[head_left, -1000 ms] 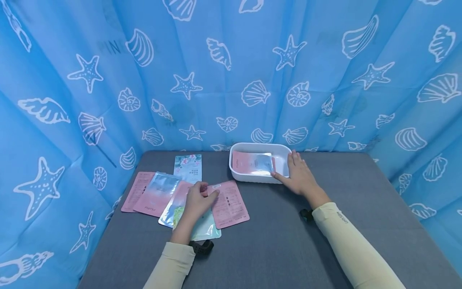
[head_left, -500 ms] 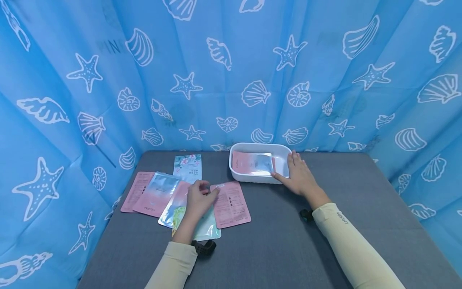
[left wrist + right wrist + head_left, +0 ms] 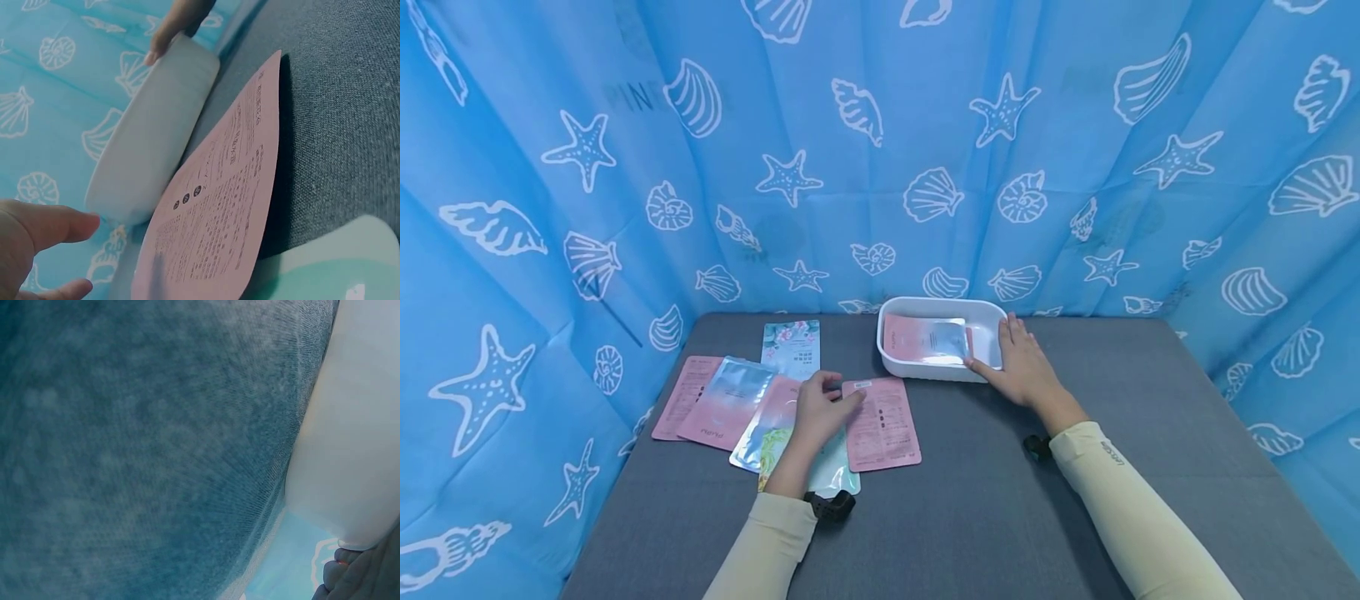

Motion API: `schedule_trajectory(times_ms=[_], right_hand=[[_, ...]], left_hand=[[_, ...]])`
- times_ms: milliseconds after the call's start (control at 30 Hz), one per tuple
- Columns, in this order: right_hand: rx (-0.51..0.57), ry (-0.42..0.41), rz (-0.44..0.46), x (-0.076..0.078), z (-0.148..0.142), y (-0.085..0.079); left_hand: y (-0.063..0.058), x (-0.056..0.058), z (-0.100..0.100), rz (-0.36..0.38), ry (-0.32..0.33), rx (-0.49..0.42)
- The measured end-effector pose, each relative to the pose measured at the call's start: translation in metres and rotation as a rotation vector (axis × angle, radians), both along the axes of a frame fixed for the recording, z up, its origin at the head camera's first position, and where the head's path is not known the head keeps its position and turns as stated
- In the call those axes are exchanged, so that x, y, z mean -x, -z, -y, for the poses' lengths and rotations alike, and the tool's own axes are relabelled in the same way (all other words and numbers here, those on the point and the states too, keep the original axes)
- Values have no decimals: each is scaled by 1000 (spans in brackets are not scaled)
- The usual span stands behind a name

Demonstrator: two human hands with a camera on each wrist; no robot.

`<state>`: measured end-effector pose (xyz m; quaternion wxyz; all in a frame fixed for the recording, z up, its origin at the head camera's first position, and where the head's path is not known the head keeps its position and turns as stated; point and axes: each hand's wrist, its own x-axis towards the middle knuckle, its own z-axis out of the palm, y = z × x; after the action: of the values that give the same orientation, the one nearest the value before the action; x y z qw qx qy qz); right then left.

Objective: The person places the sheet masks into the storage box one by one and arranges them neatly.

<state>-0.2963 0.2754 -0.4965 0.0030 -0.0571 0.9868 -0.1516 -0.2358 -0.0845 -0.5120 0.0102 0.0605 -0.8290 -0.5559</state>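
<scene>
packet (image 3: 883, 429) lies on the table (image 3: 970, 500), well short of the tub (image 3: 925, 372), its left edge seeming to overlap the green packet (image 3: 835, 468). in the left wrist view one long edge stands off the cloth with a dark shadow under it, so it does not look quite flat. the left hand (image 3: 817, 412) is over its upper left corner, thumb and fingers loosely bent with a gap between them, pinching nothing; whether the thumb touches the corner i cannot tell. the right hand (image 3: 1025, 367) rests at the tub's right end, fingers fairly straight and thumb spread away from them along the near rim.

the likeliest trouble, i judge, is a missed pick: a thin, slick sheet with only a corner under the thumb could skid off instead of coming up. pressing down would probably make that worse, and the overlap could drag the green packet along. held by one corner, it might flop or twist and catch on the rim. in the tub, the silver-ended packet (image 3: 922, 338) could be nudged askew by a careless drop, and a hard push from the right hand might shift the tub.
</scene>
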Motion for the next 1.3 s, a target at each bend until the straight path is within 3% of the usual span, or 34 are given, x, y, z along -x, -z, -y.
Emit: schedule_trajectory(times_ms=[367, 633, 867, 1000, 1300], right_hand=[[8, 3, 9, -1, 0, -1], [13, -3, 12, 0, 0, 0], [6, -5, -1, 0, -1, 0], [15, -3, 6, 0, -1, 1], [18, -11, 9, 1, -2, 2]], left_hand=[[3, 3, -9, 39, 4, -27], [2, 4, -13, -2, -10, 90], [2, 9, -20, 0, 56, 204], [4, 12, -24, 18, 55, 266], [4, 13, -24, -2, 48, 255]])
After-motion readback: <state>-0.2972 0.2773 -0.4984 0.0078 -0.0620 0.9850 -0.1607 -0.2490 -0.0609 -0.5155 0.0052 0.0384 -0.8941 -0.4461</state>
